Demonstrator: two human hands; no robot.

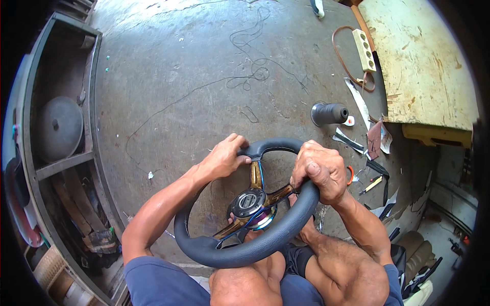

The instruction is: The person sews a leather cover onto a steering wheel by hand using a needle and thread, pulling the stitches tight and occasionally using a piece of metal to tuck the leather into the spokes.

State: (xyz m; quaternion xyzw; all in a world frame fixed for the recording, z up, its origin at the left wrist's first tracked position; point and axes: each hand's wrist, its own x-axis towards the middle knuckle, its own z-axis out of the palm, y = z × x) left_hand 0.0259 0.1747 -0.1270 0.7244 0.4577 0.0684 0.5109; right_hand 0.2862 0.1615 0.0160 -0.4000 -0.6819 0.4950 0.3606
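Steering wheel, one unit: located in front of the person, above two bare legs. Both hands are on it, set apart from each other. Left hand: clamped on the upper left of the rim, thumb beside the base of the upper spoke. Right hand: closed over the upper right of the rim, thumb uppermost; whether a small item is also inside the fist cannot be told.

Wheel parts: one dark, grained rim; one round black hub; three gold-brown spokes with blue edges, directed up, right and lower left.

Right of the wheel, on the grey floor: one orange ring-shaped item, partly hidden by the right hand; one yellow cutter; one brown scrap; several black and white strips, overlapping, count uncertain.

Beyond the right hand: one spool of dark thread, narrow end toward the right; one small white-and-red item just beside it. Loose dark thread runs in loops across the floor; number of lengths cannot be told.

Upper right: one cream power strip, four sockets visible, with one brown cord, beside one scuffed cream tabletop.

Far left: one metal-framed cabinet holding one round metal lid.
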